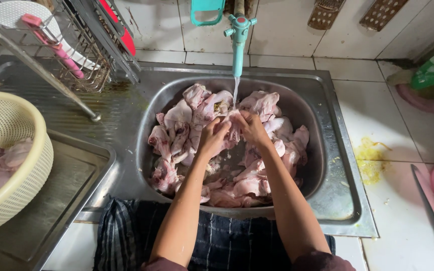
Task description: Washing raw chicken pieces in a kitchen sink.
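Head view: we hold one chicken piece (pixel 233 126) under the water stream (pixel 235 90) from the tap (pixel 239 37), over the sink (pixel 327 165)
Left hand (pixel 213 136): fingers curled shut on that piece
Right hand (pixel 251 128): closed on the same piece from the other side
Doing it well: we judge a firm grip and turning every side under the flow helps
Surface: steel drainboard, yellow basket (pixel 11 165) with more meat
Room: white tiled wall and worktop (pixel 393 221)

Both hands (pixel 232 131) on chicken piece (pixel 233 125)
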